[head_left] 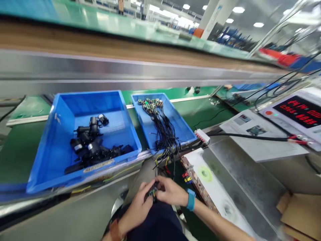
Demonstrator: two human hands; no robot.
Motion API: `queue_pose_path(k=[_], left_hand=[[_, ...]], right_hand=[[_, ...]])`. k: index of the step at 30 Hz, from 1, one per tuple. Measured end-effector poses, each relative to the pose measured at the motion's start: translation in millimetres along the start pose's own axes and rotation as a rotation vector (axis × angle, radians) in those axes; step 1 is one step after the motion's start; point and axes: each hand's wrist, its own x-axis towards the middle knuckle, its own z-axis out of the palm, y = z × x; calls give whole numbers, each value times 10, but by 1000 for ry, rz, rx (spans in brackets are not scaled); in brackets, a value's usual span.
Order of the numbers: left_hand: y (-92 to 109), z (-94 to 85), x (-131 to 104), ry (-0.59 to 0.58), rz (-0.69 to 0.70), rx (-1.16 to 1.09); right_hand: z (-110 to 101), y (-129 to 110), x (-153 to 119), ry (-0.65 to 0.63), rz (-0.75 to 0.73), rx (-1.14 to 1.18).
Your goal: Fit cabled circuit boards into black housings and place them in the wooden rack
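Observation:
Low in front of my lap, my left hand (138, 208) and my right hand (173, 191) meet with bent fingers around a small green circuit board (152, 192). A dark part shows beside the board, mostly covered by my fingers. Both hands are closed on it. Beyond them, a shallow blue tray (184, 125) holds a bundle of black cables (163, 127) tipped with small circuit boards (151, 104). Cable ends hang over its near edge toward my hands. To the left, a deeper blue bin (62, 117) contains several black plastic housings (94, 147).
A metal-edged shelf (125, 72) crosses above the bins. On the right are a white power strip (202, 136), printed sheets (260, 134), a meter with red digits (298, 108) and a terminal board (200, 189). Cardboard (303, 214) lies at the lower right.

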Motion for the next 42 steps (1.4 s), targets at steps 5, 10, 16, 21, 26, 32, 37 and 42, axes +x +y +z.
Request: queue_pose_path(k=[5, 10, 16, 21, 26, 32, 37, 42], left_hand=[[205, 10, 61, 35, 59, 12], [150, -8, 82, 75, 70, 22], [220, -120, 131, 39, 55, 104], [377, -214, 98, -33, 115, 183], [514, -327, 212, -193, 251, -39], [836, 373, 500, -549, 467, 165], [859, 1008, 236, -884, 174, 208], [671, 991, 196, -816, 33, 137]], right_hand=[[-61, -122, -9, 35, -65, -7], [-16, -113, 21, 69, -88, 60], [107, -53, 84, 155, -87, 139], [240, -109, -12, 323, -111, 216], [186, -278, -453, 523, -129, 698], [-453, -233, -1204, 1011, -352, 1127], [-1045, 515, -1356, 1503, -101, 704], [-1133, 1292, -1168, 1453, 657, 204]])
